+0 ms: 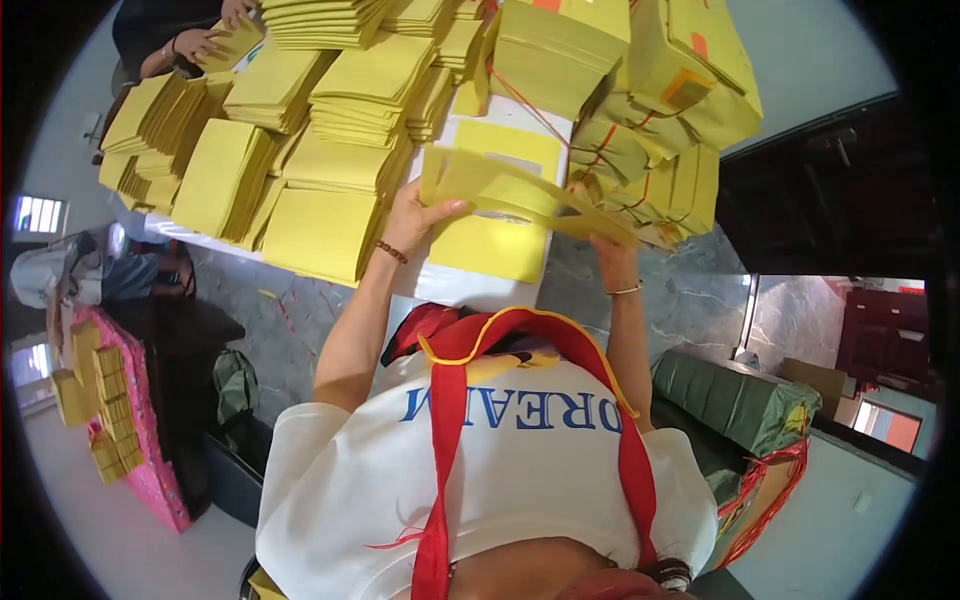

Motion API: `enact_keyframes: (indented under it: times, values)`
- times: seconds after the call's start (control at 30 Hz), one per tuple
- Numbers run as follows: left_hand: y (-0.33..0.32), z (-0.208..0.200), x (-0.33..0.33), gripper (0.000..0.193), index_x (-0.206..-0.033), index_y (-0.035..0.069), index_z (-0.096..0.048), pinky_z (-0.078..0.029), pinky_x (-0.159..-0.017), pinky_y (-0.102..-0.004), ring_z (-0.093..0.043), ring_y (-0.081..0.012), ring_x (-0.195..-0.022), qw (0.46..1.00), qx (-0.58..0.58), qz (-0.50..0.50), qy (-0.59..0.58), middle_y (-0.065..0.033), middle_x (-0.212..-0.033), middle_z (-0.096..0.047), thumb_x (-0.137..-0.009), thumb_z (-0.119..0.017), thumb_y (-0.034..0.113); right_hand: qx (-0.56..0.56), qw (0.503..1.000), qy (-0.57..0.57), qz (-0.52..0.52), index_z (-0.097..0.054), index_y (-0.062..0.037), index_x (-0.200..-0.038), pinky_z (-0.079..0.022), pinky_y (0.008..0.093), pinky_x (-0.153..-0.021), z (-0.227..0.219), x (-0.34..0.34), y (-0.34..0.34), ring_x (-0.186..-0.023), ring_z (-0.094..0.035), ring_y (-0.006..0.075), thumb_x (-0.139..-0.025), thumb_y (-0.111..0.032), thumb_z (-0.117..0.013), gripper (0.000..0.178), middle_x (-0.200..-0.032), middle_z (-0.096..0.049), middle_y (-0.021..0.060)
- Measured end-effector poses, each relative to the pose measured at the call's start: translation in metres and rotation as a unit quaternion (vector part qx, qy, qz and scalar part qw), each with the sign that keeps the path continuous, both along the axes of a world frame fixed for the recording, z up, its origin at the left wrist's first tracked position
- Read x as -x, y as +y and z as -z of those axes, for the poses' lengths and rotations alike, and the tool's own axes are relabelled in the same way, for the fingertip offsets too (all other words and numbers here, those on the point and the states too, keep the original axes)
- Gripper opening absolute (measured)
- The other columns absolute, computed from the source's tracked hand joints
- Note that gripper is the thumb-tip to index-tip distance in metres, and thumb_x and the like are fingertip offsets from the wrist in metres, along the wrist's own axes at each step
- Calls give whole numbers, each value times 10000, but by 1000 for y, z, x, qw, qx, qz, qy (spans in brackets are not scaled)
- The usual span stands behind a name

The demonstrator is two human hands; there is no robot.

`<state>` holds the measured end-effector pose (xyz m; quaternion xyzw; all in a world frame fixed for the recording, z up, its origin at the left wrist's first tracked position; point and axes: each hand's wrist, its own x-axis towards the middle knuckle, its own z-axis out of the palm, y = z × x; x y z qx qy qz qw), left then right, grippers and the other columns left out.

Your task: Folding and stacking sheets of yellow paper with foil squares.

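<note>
A thin yellow paper sheet (500, 186) is stretched between my two hands above the white table (420, 270), its middle blurred by motion. My left hand (422, 214) grips its left end, thumb on the near side. At the right end, my right hand (613, 262) is closed on the corner, its fingers partly hidden by the paper. Under the sheet lies a flat yellow piece of paper (490, 248) with a pale rectangular area (515, 162) partly in sight.
Stacks of folded yellow paper (325, 225) crowd the table's left. Bundles with red ties (690, 185) stand at right. Across the table, another person's hand (195, 45) touches yellow paper. Green wrapped bales (740, 405) sit right behind me; a pink-covered table (150, 440) is left.
</note>
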<state>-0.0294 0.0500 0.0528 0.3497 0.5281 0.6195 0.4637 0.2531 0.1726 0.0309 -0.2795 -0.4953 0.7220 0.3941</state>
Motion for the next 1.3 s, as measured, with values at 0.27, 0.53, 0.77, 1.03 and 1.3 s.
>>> enact_keyframes:
  times: [0.27, 0.53, 0.77, 1.03, 1.3]
  values:
    - [5, 23, 6, 766, -1283, 63, -262, -387, -882, -292, -474, -177, -1012, 998, -42, 13, -55, -114, -1086, -498, -637, -667, -13, 55, 997, 52, -26, -459, -37, -1148, -344, 337, -958, 10, 19, 12, -1121, -448, 212, -702, 26, -575, 466, -1187, -485, 110]
    - [6, 4, -2, 824, -1291, 48, -235, -388, -881, -300, -471, -164, -1018, 992, -93, -21, 87, -115, -1141, -467, -634, -732, 68, -133, 991, 2, -29, -464, -39, -1138, -379, 299, -908, -12, 34, -2, -1040, -487, 161, -663, 41, -651, 516, -1114, -526, 69]
    - [13, 10, 5, 385, -1109, 1, -488, -437, -764, -250, -534, -113, -882, 999, -5, -5, 41, -55, -974, -580, -757, -628, 73, -118, 985, -126, -17, -524, -8, -1048, -451, 249, -730, -16, 32, 4, -860, -545, 102, -772, -34, -586, 284, -971, -581, 36]
    - [25, -21, 14, 454, -1182, -2, -397, -435, -791, -254, -536, -138, -938, 998, -8, 11, -65, -75, -1047, -554, -786, -596, 99, 77, 997, -29, -2, -512, -22, -1057, -458, 262, -746, -11, 33, 0, -883, -564, 131, -829, -71, -526, 234, -994, -581, 42]
    - [9, -6, -62, 448, -1205, 38, -364, -431, -840, -308, -499, -175, -1013, 960, -72, -31, -269, -76, -1128, -491, -797, -549, 44, 251, 958, 106, 91, -466, -70, -1122, -476, 309, -759, 11, 58, -55, -924, -557, 175, -821, -45, -522, 308, -1019, -558, 39]
